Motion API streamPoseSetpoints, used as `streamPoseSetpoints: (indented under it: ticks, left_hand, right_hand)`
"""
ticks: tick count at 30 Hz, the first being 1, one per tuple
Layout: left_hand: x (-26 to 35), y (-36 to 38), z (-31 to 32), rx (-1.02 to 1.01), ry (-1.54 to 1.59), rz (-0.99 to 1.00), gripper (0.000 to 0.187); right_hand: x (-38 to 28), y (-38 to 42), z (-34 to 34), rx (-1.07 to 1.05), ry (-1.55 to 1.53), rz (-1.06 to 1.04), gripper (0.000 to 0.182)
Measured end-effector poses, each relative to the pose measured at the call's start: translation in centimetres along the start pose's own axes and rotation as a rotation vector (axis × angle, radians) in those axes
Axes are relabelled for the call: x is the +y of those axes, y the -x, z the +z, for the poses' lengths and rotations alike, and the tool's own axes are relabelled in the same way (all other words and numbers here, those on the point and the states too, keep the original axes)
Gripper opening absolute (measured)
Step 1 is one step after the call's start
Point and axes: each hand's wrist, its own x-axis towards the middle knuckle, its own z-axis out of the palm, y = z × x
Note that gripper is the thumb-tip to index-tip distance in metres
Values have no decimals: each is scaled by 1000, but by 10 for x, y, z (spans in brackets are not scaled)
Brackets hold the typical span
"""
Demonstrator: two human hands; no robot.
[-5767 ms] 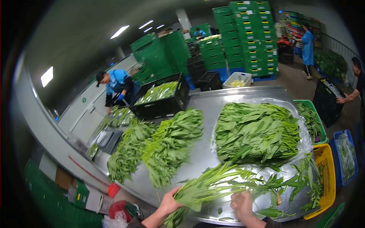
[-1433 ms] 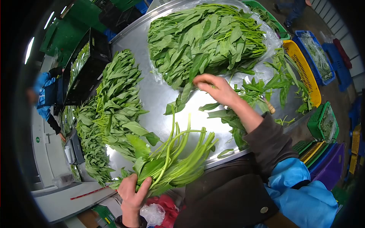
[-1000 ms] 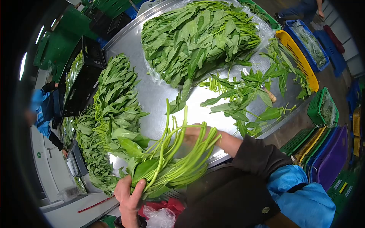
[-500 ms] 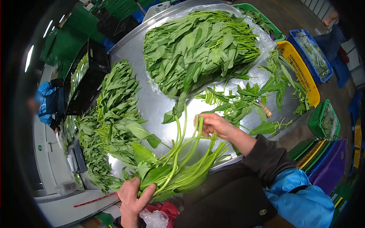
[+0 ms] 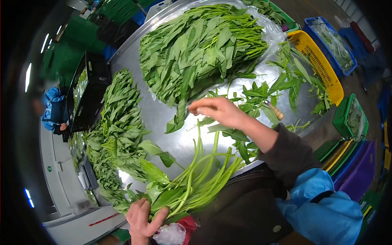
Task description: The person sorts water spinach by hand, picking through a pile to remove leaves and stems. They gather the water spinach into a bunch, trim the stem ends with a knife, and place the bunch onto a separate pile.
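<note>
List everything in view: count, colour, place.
Table: one, silver, centre
Leafy bunch: one, green, lower centre
Large pile: one, green, on clear plastic
Smaller piles: count unclear, green, table's left
Loose stems: several, green, table's right
Wooden handle: one, tan, among stems
Packed crate: one, black, left
Basket: one, yellow, right
Other crates: several, green, blue, purple, frame edges
Bag: one, clear, by red material, bottom
Co-worker: at least one, blue, far left
Left hand: one, bare, gripping bunch
Right hand: one, bare, above table

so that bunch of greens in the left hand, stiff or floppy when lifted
The bunch of greens is probably springy along its stems, which stick out in gentle curves. Its leaves may flop, looking broad and thin. Single stems could slip loose: they fan out from the left hand with no tie visible.
</note>
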Motion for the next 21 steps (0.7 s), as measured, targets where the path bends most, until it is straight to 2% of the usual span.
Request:
streamPoseSetpoints:
  ticks: [1, 3, 4, 6, 8, 10, 12, 14, 16, 20, 21]
  left_hand:
    - [1, -1, -1, 6, 0, 5, 47]
    - [3, 2, -5, 20, 17, -31, 46]
    - [4, 4, -6, 21, 17, -31, 46]
    - [6, 14, -10, 34, 31, -132, 51]
    - [4, 34, -8, 53, -22, -127, 52]
    - [4, 55, -11, 9, -145, -262, 50]
    - [0, 53, -18, 31, -207, -255, 52]
    - [0, 49, -31, -60, -125, -301, 48]
    - [0, 58, -29, -54, -144, -319, 49]
    - [-4, 71, -27, -93, -132, -393, 59]
    - [-6, 71, -29, -119, -141, -384, 52]
  right_hand:
    - [11, 0, -2, 4, 5, -3, 29]
    - [45, -3, -4, -26, 207, 94, 38]
    - [61, 2, 3, -156, 315, 44, 46]
    - [49, 10, 36, -366, 227, 50, 53]
    - [63, 9, 68, -335, 255, -25, 51]
    - [80, 5, 81, -296, 290, -120, 49]
    - [90, -1, 85, -232, 682, -225, 51]
    - [101, -13, 89, -219, 728, -217, 51]
    - [108, -40, 93, -256, 889, -354, 54]
    - [124, -91, 113, -328, 1088, -249, 62]
    - [133, -96, 114, -299, 1156, -206, 64]
